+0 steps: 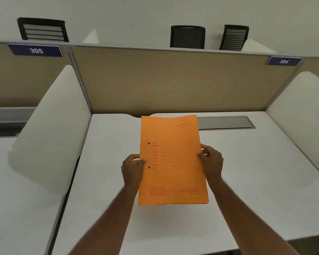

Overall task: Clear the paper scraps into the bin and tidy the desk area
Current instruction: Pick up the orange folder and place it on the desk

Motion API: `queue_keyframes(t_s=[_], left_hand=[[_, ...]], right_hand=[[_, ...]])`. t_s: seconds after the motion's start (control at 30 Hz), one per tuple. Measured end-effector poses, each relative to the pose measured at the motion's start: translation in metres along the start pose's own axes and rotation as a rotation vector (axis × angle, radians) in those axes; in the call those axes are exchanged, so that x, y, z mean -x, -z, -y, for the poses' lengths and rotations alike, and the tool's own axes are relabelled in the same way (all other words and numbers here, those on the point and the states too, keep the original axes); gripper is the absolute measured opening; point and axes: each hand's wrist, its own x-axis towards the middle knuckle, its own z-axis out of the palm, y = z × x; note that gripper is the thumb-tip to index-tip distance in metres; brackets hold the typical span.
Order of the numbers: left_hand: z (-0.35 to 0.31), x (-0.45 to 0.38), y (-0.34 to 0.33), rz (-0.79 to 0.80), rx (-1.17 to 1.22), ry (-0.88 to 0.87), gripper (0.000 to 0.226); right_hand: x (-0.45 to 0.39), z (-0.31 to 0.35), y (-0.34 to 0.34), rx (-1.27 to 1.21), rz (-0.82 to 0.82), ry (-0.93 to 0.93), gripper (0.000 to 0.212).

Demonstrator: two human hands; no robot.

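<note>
While the orange folder (170, 159) hangs in the air above the white surface (247, 162), it is pinched at its two long edges: the left hand (132, 169) has its thumb pressed on the front face between the two punched holes, and the right hand (211, 161) has its thumb on the opposite edge, slightly higher. Each grip is narrow, closed on the folder.

Held only by the edges, the thin card could sag or bow, and its top edge already shows a slight wave. If either thumb slackens, the folder may swing down on the other grip or slide out towards the surface below. Anything loose inside it could spill from the bottom edge nearest the person; whether it holds anything cannot be told. No bin and no paper scraps are in view, so there is also a risk of turning away with the folder in hand and knocking it on the rounded white divider (50, 129) out to the left of the grips.

Red print runs across the folder front, with form lines and a boxed mark low down, but it is too blurred to read. Beyond the grips, on the tan partition (173, 80), a blue plate (36, 50) reads "305" and another plate (283, 61) reads "304".
</note>
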Motion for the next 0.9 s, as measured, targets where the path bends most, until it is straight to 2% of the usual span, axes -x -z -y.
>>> queue_keyframes(t_s=[0.2,0.43,0.7,0.9], left_hand=[[-0.004,-0.087,-0.069,-0.060,-0.051,0.110,0.020],[0.001,-0.174,-0.124,-0.083,-0.139,0.144,0.022],[0.025,-0.243,-0.175,-0.063,-0.227,0.182,0.017],[0.040,-0.263,-0.199,-0.085,-0.264,0.183,0.015]], right_hand=[[-0.106,-0.037,-0.048,0.045,0.107,-0.055,0.032],[-0.194,-0.071,-0.098,0.073,0.173,-0.102,0.031],[-0.262,-0.119,-0.144,0.129,0.225,-0.153,0.029],[-0.286,-0.144,-0.168,0.165,0.257,-0.196,0.027]])
